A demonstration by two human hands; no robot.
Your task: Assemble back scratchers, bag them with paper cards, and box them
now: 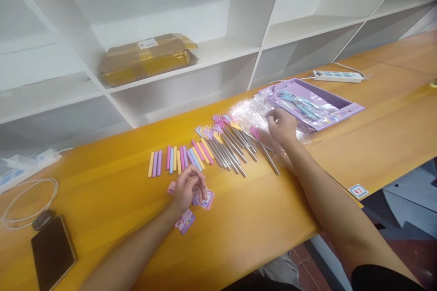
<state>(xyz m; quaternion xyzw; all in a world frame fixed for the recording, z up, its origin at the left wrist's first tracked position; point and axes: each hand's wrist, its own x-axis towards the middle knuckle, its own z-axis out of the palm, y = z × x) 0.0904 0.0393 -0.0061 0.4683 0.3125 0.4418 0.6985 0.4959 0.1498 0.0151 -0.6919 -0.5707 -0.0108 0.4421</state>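
Note:
My left hand (pixel 189 188) hovers over small printed cards (pixel 185 222), its fingers loosely bent and apart from the thumb, with nothing visible in it. Curled fingers and thumb close my right hand (pixel 282 127) above a heap of clear plastic wrappers (pixel 251 111); whatever it pinches is hidden. Between the hands lie several back scratchers (pixel 223 152) with metal rods and coloured claw-shaped heads. One with a pink head (pixel 268 154) rests apart, nearest my right hand. Coloured sticks (pixel 182 158) in pink, yellow, purple and blue lie in a row beyond my left hand.
A purple box (pixel 341 116) holding blue items in clear packaging is at the right. Power strips (pixel 337 76) sit at both sides. A phone (pixel 53 252) and a dark mouse-like object (pixel 43 219) lie at left. A taped parcel (pixel 148 57) occupies the shelf.

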